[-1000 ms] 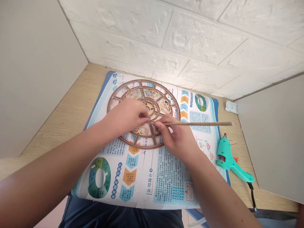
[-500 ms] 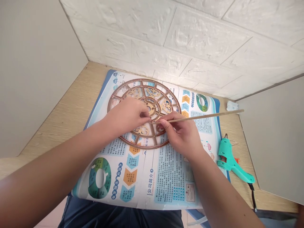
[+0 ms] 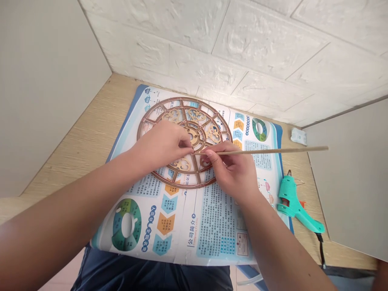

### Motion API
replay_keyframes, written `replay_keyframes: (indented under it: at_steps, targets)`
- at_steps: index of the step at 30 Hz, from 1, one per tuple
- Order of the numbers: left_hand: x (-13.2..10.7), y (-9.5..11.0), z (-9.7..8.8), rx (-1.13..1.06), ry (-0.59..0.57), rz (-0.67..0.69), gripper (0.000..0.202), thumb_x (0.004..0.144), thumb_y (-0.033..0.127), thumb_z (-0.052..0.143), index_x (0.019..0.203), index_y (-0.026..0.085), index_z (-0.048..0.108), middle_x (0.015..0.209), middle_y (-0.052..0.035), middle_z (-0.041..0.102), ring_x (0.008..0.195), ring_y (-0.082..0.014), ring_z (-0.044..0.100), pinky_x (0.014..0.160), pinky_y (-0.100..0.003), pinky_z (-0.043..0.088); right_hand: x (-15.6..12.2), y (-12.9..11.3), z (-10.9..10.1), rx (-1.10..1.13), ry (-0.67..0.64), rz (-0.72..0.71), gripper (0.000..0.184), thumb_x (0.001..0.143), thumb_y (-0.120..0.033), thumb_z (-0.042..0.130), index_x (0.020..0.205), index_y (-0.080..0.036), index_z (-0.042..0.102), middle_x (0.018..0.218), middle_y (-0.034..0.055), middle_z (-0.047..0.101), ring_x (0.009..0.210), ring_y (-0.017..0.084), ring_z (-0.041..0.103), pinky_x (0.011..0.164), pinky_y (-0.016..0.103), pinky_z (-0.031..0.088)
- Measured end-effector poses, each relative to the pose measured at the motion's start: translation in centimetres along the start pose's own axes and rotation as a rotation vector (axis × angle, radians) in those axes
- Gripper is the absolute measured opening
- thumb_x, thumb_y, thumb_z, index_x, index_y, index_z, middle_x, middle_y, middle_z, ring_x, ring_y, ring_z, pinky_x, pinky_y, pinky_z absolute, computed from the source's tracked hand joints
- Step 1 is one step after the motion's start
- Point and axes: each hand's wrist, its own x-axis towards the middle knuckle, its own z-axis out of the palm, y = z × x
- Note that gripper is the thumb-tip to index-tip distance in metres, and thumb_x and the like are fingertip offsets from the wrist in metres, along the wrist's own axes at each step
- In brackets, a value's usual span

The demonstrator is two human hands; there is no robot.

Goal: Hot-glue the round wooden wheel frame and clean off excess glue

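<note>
One openwork wheel [image 3: 195, 139] lies flat on one printed poster [image 3: 182, 226] atop the bench [image 3: 97, 125], partly beneath two hands. The right hand [image 3: 236, 173] is pinched on one wooden stick [image 3: 266, 151], its inner end over the wheel. The left hand [image 3: 163, 141] reaches that end; whether it is closed on anything cannot be told. At right: one teal glue gun [image 3: 289, 198], one white packet [image 3: 298, 136].

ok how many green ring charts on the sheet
2: one ring chart at the sheet's near left, the other at its far right, beyond the right hand. The left arm may hide more.
</note>
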Motion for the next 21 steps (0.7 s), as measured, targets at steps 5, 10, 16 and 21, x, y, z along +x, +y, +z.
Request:
replay_keyframes:
  at_steps: [5, 10, 16, 21]
  targets:
    - [0.0, 0.0, 0.0, -0.024, 0.002, -0.012, 0.010, 0.084, 0.025, 0.073, 0.079, 0.023, 0.081, 0.079, 0.0009, 0.077, 0.077, -0.0162, 0.067, 0.071, -0.031, 0.041, 0.1, 0.0, 0.2, -0.044, -0.012, -0.064, 0.016, 0.100, -0.023, 0.062, 0.086, -0.018, 0.069, 0.075, 0.0016, 0.069, 0.066, 0.013, 0.066, 0.053, 0.024, 0.048]
    - [-0.1, -0.4, 0.3, -0.037, 0.025, 0.016, 0.011, 0.085, 0.026, 0.073, 0.077, 0.021, 0.080, 0.078, 0.0005, 0.076, 0.075, -0.0156, 0.066, 0.070, -0.031, 0.041, 0.2, -0.2, 0.2, -0.075, -0.017, -0.107, 0.017, 0.099, -0.021, 0.061, 0.083, -0.018, 0.066, 0.072, 0.0010, 0.068, 0.063, 0.013, 0.065, 0.054, 0.024, 0.048]
    - [0.0, -0.5, 0.4, -0.053, 0.044, 0.023, 0.010, 0.084, 0.026, 0.075, 0.076, 0.022, 0.079, 0.078, 0.0009, 0.076, 0.076, -0.0158, 0.067, 0.071, -0.030, 0.042, -0.7, -1.0, -0.3, -0.156, -0.078, -0.195, 0.017, 0.097, -0.014, 0.060, 0.081, -0.016, 0.066, 0.083, 0.0058, 0.075, 0.074, 0.016, 0.070, 0.066, 0.027, 0.053]
    - [0.0, -0.5, 0.4, -0.042, 0.042, 0.021, 0.011, 0.084, 0.026, 0.076, 0.074, 0.021, 0.079, 0.077, 0.0010, 0.076, 0.076, -0.0161, 0.067, 0.071, -0.030, 0.043, -0.7, -1.1, -0.6, -0.193, -0.114, -0.227, 0.025, 0.097, -0.012, 0.059, 0.073, -0.015, 0.062, 0.077, 0.0074, 0.071, 0.071, 0.015, 0.065, 0.062, 0.027, 0.049]
